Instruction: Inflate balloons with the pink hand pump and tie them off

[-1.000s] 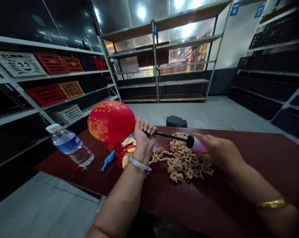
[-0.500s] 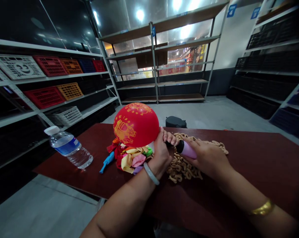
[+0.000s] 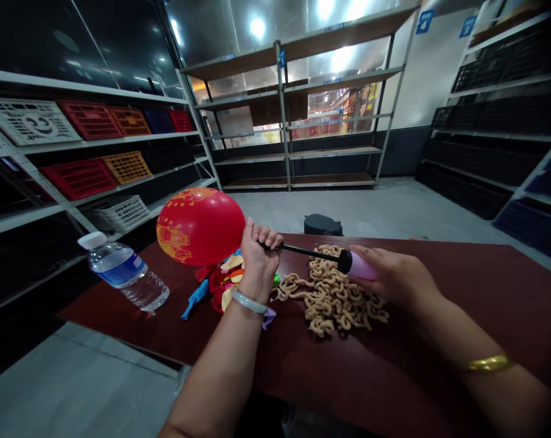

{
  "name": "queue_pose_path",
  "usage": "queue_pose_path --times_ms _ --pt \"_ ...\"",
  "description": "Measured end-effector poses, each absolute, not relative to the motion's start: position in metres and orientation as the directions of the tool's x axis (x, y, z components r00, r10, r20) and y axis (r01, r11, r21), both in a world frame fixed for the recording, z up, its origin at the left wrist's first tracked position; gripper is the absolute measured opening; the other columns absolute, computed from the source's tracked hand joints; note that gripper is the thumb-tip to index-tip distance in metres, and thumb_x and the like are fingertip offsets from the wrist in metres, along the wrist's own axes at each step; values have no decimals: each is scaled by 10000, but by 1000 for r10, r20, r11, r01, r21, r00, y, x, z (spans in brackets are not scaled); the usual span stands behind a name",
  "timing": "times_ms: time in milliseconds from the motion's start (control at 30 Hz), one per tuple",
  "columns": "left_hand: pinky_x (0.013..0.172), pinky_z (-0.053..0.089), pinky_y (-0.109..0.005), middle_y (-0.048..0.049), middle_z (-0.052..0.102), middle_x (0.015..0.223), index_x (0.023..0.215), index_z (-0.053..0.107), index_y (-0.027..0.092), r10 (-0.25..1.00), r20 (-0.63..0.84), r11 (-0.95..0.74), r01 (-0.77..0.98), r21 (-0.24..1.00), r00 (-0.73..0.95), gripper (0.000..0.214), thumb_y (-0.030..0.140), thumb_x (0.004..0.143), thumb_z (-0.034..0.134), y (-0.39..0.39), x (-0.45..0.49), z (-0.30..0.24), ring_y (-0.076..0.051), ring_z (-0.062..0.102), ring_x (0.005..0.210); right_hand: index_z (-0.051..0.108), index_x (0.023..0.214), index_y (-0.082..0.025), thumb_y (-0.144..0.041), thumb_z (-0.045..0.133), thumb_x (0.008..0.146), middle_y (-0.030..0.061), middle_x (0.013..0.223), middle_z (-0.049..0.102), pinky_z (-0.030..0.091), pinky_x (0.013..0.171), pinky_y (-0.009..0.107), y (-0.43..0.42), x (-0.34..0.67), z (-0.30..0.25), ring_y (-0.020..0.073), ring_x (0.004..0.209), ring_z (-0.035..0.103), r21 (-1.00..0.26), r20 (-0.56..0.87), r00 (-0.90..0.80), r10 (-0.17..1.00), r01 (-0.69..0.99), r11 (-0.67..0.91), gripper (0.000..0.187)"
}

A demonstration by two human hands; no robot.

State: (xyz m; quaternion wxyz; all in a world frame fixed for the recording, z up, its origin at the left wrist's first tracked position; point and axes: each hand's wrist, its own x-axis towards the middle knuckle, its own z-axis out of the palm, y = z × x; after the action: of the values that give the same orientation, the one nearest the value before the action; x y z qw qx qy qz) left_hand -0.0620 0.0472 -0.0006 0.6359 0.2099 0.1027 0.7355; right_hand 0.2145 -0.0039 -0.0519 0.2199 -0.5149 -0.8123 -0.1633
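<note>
A red balloon [image 3: 200, 225] with yellow printed figures is inflated and sits at the left of my left hand [image 3: 263, 252]. My left fingers are closed around its neck and the black end of a hand balloon pump; the join is hidden in my fist. The pump's thin black rod [image 3: 307, 250] stretches to the right, out of its lilac barrel [image 3: 363, 267]. Around that barrel my right hand [image 3: 391, 277] is closed. Under the balloon and my left wrist lies a pile of loose, flat balloons [image 3: 225, 286] in several colours, partly covered.
Tan curly pieces [image 3: 339, 298] are heaped on the dark red table [image 3: 462, 292] below the pump. A water bottle [image 3: 129, 271] stands at the left. A black object [image 3: 322, 224] shows beyond the far edge. Shelves with crates [image 3: 79, 176] line the left.
My left hand and the balloon have moved left, away from my right hand. The pump's black rod is now drawn out into view between my hands. My right hand shifted slightly right.
</note>
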Motion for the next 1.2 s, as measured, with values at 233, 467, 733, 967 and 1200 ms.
queue_pose_path --times_ms 233,467,733,967,1200 --pt "411 213 -228 68 253 447 572 244 195 988 145 -104 -907 409 -48 470 345 953 476 41 -37 -13 -64 273 358 474 1401 -281 -535 543 866 70 1032 721 465 593 355 -12 194 -57 243 780 683 105 524 -381 761 916 386 596" --pt "425 242 -224 55 284 449 552 288 183 986 145 1 -885 465 77 491 393 944 497 17 3 -24 -68 302 374 485 1392 -231 -501 536 884 94 1073 714 482 669 361 -24 172 -54 250 839 676 69 557 -376 740 909 410 577" --pt "432 267 -232 59 290 448 553 307 185 986 126 32 -860 509 111 503 442 910 553 14 11 -28 -72 310 373 504 1377 -226 -502 543 879 100 1131 706 509 675 358 -25 167 -54 258 878 689 11 552 -371 747 899 438 571" --pt "403 242 -226 62 267 433 532 276 190 987 161 -60 -894 444 13 504 368 937 517 35 -34 -7 -64 301 355 491 1391 -245 -541 521 884 84 1141 707 509 638 369 -16 192 -46 270 873 697 41 524 -405 749 891 453 588" --pt "403 261 -235 70 287 436 539 289 200 978 188 -162 -895 414 -90 479 345 927 529 50 -62 -3 -66 324 345 528 1362 -259 -526 555 865 89 1180 690 524 660 407 -7 213 -48 297 885 692 5 497 -364 787 909 417 565"
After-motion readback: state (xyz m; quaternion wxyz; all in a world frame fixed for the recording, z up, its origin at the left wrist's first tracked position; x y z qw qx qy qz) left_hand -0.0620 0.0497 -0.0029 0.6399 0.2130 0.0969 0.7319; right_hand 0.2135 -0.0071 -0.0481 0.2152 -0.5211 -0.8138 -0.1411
